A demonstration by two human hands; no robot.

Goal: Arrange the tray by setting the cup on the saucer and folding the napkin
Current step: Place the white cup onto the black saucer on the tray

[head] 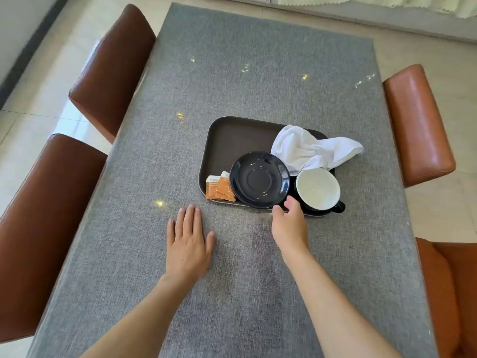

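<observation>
Two bare forearms, no sleeves in view; the left hand and right hand wear no rings, gloves, watch or wristbands; nails short, unpainted.

Your grey cloth-covered table carries a dark brown tray toward its right side, your left hand lies flat on the cloth just beside the tray's near edge, and glints of light dot the surface.
</observation>
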